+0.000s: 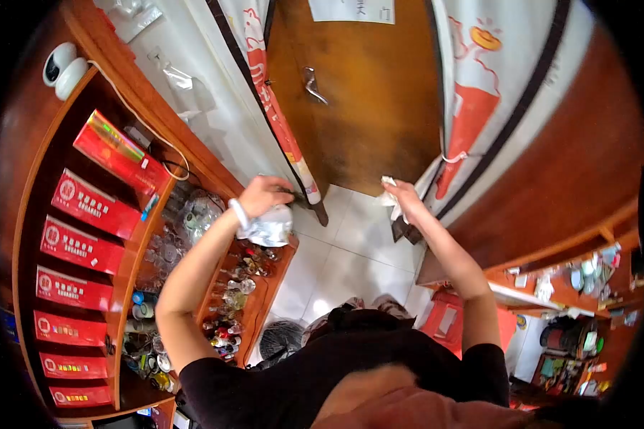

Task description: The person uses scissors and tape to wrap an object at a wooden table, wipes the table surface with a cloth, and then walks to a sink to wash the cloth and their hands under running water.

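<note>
My left hand (266, 194) is curled over a clear, shiny plastic-like item (268, 227), above the end of a wooden shelf crowded with small bottles (240, 286). What exactly its fingers grip is blurred. On the other side, my right hand (402, 196) pinches a crumpled white cloth or tissue (390, 201), which hangs down from the fingers. This hand is near the lower right of the brown door (365, 107), beside the hanging curtain (472, 93).
Red boxes (79, 247) line the left cabinet. Glassware (166, 250) stands on the shelf beside them. A white camera (68, 71) sits on the cabinet top. A dark bag (279, 339) is below. Cluttered shelves (587, 275) stand at right.
</note>
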The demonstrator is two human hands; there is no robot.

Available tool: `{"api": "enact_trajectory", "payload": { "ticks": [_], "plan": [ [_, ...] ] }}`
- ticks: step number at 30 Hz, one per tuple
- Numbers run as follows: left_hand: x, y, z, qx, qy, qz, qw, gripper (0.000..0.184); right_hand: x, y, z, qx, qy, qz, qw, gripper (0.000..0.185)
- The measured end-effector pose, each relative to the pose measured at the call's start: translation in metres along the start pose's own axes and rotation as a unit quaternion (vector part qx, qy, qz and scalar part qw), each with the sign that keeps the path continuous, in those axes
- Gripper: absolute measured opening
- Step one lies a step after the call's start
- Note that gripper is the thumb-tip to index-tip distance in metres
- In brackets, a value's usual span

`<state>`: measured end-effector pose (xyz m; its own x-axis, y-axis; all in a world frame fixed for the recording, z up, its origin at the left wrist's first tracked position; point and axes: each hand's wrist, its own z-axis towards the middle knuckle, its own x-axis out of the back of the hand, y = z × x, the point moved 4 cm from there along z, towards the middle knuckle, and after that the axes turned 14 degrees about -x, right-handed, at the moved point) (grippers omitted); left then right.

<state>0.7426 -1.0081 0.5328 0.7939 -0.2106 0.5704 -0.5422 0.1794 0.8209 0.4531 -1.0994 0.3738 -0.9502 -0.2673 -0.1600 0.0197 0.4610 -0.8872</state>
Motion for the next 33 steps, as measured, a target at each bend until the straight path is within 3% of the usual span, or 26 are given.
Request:
{"api": "enact_trajectory", "payload": {
  "ticks": [5, 7, 9, 10, 11, 13, 14, 16, 18, 20, 22, 23, 24, 25, 26, 27, 30, 31, 33],
  "plan": [
    [-0.001, -0.045, 0.124, -0.036, 0.033, -0.042, 0.998, 0.033, -0.05, -0.092, 0.155, 0.044, -0.029, -0.149, 0.987, 0.026],
    [0.008, -0.078, 0.172, -0.043, 0.084, -0.027, 0.995, 0.034, -0.073, -0.105, 0.249, 0.186, 0.001, -0.166, 0.968, 0.031],
    [0.014, -0.117, 0.213, 0.016, 0.156, -0.145, 0.977, 0.038, -0.1, -0.133, 0.31, 0.105, -0.051, -0.106, 0.987, 0.037],
    [0.022, -0.133, 0.23, 0.041, 0.164, -0.152, 0.974, 0.04, -0.11, -0.141, 0.351, 0.167, -0.03, -0.172, 0.97, 0.041],
    [0.024, -0.155, 0.244, 0.049, 0.177, -0.153, 0.971, 0.04, -0.124, -0.17, 0.349, 0.146, 0.034, -0.279, 0.949, 0.038],
    [0.033, -0.228, 0.271, 0.076, 0.291, -0.13, 0.945, 0.038, -0.136, -0.131, 0.434, 0.081, -0.053, -0.3, 0.949, 0.036],
    [0.037, -0.267, 0.279, 0.1, 0.324, -0.099, 0.936, 0.037, -0.138, -0.13, 0.451, 0.15, -0.055, -0.359, 0.92, 0.028],
    [0.029, -0.36, 0.288, 0.095, 0.282, -0.054, 0.953, 0.037, -0.142, -0.127, 0.475, 0.251, -0.026, -0.467, 0.847, 0.021],
    [0.012, -0.4, 0.276, 0.148, 0.283, -0.233, 0.918, 0.036, -0.147, -0.134, 0.472, 0.272, -0.004, -0.527, 0.805, 0.018],
    [-0.016, -0.446, 0.259, 0.206, 0.314, -0.406, 0.833, 0.03, -0.149, -0.15, 0.473, 0.182, -0.021, -0.452, 0.873, 0.02],
    [-0.033, -0.483, 0.24, 0.172, 0.324, -0.431, 0.824, 0.026, -0.146, -0.143, 0.504, 0.158, -0.013, -0.438, 0.885, 0.021],
    [-0.033, -0.479, 0.236, 0.183, 0.291, -0.338, 0.876, 0.024, -0.141, -0.129, 0.528, 0.16, -0.001, -0.453, 0.877, 0.022],
    [-0.032, -0.471, 0.229, 0.195, 0.251, -0.24, 0.917, 0.022, -0.133, -0.112, 0.552, 0.126, -0.015, -0.366, 0.922, 0.021],
    [-0.03, -0.45, 0.236, 0.208, 0.209, -0.139, 0.945, 0.021, -0.124, -0.173, 0.525, 0.203, 0.058, -0.45, 0.868, 0.021],
    [-0.025, -0.437, 0.234, 0.222, 0.164, -0.037, 0.96, 0.019, -0.111, -0.15, 0.565, 0.054, 0.01, -0.345, 0.937, 0.024],
    [-0.026, -0.435, 0.232, 0.244, 0.161, -0.009, 0.956, 0.019, -0.1, -0.136, 0.595, 0.13, 0.048, -0.327, 0.935, 0.024],
    [-0.032, -0.448, 0.215, 0.316, 0.199, -0.018, 0.928, 0.018, -0.108, -0.211, 0.55, 0.247, 0.054, -0.209, 0.945, 0.038],
    [-0.035, -0.454, 0.209, 0.336, 0.206, -0.026, 0.919, 0.017, -0.114, -0.219, 0.554, 0.242, 0.047, -0.202, 0.948, 0.038],
    [-0.043, -0.463, 0.198, 0.369, 0.219, -0.041, 0.903, 0.017, -0.127, -0.244, 0.562, 0.244, -0.063, -0.276, 0.927, 0.032]
  ]
}}
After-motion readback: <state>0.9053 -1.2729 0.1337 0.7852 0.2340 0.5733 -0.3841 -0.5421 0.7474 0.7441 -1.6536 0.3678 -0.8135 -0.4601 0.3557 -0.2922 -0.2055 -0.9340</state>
